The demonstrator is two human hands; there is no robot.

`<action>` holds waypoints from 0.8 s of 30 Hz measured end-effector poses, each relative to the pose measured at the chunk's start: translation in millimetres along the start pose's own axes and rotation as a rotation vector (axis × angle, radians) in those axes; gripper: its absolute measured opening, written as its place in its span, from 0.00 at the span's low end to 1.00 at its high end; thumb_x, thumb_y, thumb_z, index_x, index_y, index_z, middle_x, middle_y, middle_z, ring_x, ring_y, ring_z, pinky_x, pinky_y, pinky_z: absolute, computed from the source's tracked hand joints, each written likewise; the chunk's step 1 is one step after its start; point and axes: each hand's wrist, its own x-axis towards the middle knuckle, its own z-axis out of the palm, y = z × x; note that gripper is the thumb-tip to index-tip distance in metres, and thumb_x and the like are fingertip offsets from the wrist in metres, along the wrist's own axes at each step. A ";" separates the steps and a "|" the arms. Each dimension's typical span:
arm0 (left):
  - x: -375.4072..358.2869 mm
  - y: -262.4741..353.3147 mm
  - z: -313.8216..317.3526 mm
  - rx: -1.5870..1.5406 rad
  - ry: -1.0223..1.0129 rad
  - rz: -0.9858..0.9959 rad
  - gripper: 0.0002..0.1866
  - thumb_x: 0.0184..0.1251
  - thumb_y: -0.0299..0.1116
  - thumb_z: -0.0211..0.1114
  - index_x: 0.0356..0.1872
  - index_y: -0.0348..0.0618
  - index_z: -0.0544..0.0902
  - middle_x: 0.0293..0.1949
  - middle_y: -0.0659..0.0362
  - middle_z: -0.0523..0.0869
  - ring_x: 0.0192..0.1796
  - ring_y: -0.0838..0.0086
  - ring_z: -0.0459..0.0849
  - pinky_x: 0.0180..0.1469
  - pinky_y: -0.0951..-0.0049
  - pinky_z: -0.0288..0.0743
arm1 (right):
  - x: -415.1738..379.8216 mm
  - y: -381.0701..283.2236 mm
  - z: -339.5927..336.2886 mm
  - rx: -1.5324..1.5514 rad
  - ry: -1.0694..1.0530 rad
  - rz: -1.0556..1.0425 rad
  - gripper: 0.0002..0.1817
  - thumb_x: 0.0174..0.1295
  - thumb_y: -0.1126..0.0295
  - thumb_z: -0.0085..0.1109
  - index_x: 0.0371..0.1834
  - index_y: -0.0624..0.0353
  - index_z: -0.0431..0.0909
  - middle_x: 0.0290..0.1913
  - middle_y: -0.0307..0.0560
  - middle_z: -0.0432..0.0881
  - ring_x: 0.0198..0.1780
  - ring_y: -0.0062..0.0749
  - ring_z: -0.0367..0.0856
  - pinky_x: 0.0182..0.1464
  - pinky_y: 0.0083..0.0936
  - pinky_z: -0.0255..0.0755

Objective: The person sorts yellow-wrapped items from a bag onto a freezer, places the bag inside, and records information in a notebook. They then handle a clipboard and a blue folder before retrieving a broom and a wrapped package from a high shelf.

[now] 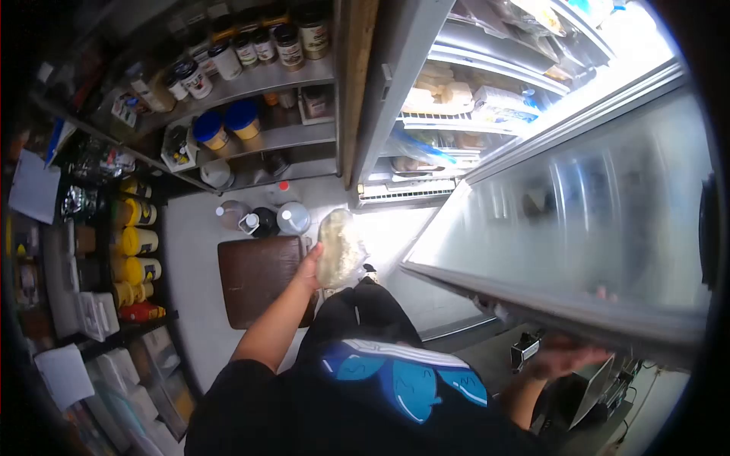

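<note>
My left hand [309, 266] is closed around the side of a clear plastic bag [340, 251] of pale, lumpy food, held above the floor in front of my legs. What the food is, I cannot make out. On the right, a glass fridge door [608, 205] stands swung outward. My right hand [563, 357] is at the door's lower edge, somewhat blurred, its fingers stretched along the frame. The lit fridge [437, 125] behind the door shows wire shelves with bagged and packed food.
A brown leather-look stool [262, 277] stands on the floor, with several bottles [293, 218] behind it. Shelves on the left carry yellow tubs [141, 241]. Spice jars [289, 47] line the upper shelf. Dark equipment [525, 349] sits at lower right.
</note>
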 end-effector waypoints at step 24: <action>446.2 -41.9 -47.0 0.012 0.341 0.488 0.14 0.61 0.36 0.55 0.45 0.41 0.75 0.46 0.54 0.81 0.49 0.61 0.80 0.51 0.58 0.78 | 57.6 175.5 -127.0 -0.844 0.043 -0.345 0.16 0.60 0.62 0.60 0.39 0.67 0.74 0.31 0.48 0.80 0.30 0.36 0.79 0.31 0.27 0.74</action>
